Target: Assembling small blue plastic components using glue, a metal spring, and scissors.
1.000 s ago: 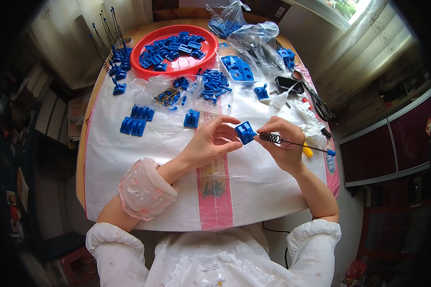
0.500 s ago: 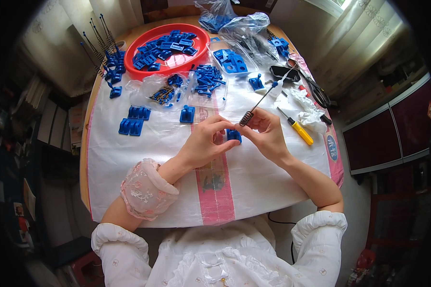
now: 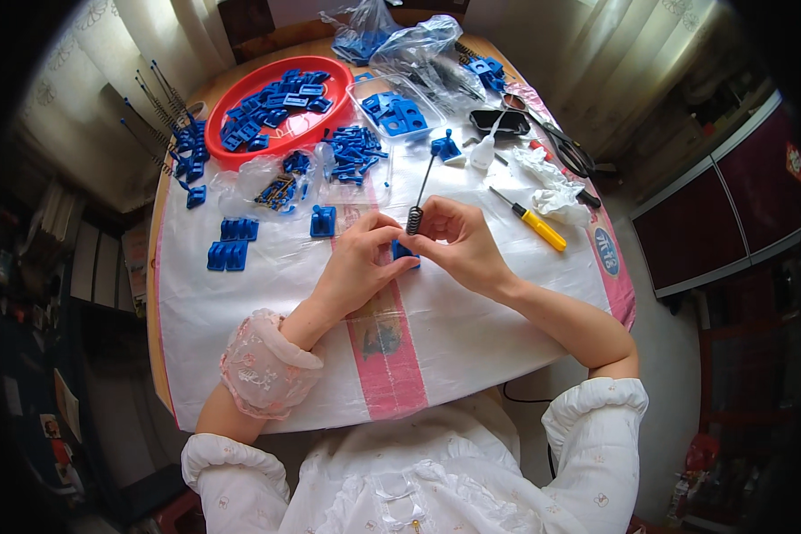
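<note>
Near the middle of the table, my left hand (image 3: 358, 265) is closed on a small blue plastic base (image 3: 405, 251), pinching it between thumb and fingers. My right hand (image 3: 461, 247) touches it from the other side, with thumb and fingers pinching the lower end of a dark coil spring (image 3: 414, 219). A thin rod with a blue tip (image 3: 429, 176) rises from the spring, nearly upright. My fingers hide where spring and base meet. Just beyond my left hand, a blue clip-like part (image 3: 323, 222) stands alone. More blue parts (image 3: 231, 242) sit together to the left.
A red basin (image 3: 280, 149) of blue pieces stands at the back left, beside assembled spring pieces (image 3: 190, 147). Small blue pins (image 3: 354, 151) and a clear tray (image 3: 396, 109) are behind my hands. A yellow screwdriver (image 3: 543, 230), a white dropper bottle (image 3: 483, 153) and scissors (image 3: 570, 153) lie right.
The rod has swung from leaning right to nearly upright. Both hands keep their grip close together. The whole view has shifted, so the table things appear farther left.
</note>
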`<state>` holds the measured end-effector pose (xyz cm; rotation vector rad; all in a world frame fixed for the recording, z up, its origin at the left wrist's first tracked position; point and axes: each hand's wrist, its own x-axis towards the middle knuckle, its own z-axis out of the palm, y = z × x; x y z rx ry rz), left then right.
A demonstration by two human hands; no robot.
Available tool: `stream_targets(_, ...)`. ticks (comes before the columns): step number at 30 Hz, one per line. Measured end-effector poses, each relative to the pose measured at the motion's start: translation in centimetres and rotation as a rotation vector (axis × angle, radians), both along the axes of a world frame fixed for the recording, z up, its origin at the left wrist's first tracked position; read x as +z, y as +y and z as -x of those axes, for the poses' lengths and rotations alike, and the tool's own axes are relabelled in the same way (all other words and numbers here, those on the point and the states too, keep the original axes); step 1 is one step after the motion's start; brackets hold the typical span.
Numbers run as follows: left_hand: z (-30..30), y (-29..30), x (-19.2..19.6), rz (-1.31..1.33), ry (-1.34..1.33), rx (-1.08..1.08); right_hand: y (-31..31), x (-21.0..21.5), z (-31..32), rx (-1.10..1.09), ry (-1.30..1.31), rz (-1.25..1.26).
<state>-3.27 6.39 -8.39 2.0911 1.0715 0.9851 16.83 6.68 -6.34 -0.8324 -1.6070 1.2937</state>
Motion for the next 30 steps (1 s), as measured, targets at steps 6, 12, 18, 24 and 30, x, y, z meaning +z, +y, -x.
stream_targets(6,0.1,0.0,-0.3,0.010,-0.045,0.005,0.3,1.8,-0.7,0.081,-0.173,-0.024)
stream_targets(12,0.3,0.0,-0.2,0.031,-0.006,0.002,1.3,6.3,-3.8,0.011,-0.453,-0.238)
stream_targets(18,0.1,-0.4,0.1,0.071,-0.030,0.020,2.4,12.1,-12.2,-0.450,-0.710,-0.295)
stream_targets(24,0.1,-0.2,-0.2,0.033,0.001,-0.012,6.4,7.0,-25.2,-0.584,-1.151,-0.174)
stream_targets(30,0.5,-0.1,-0.5,0.022,0.006,-0.023,5.4,1.3,-25.3,-0.511,-0.948,-0.244)
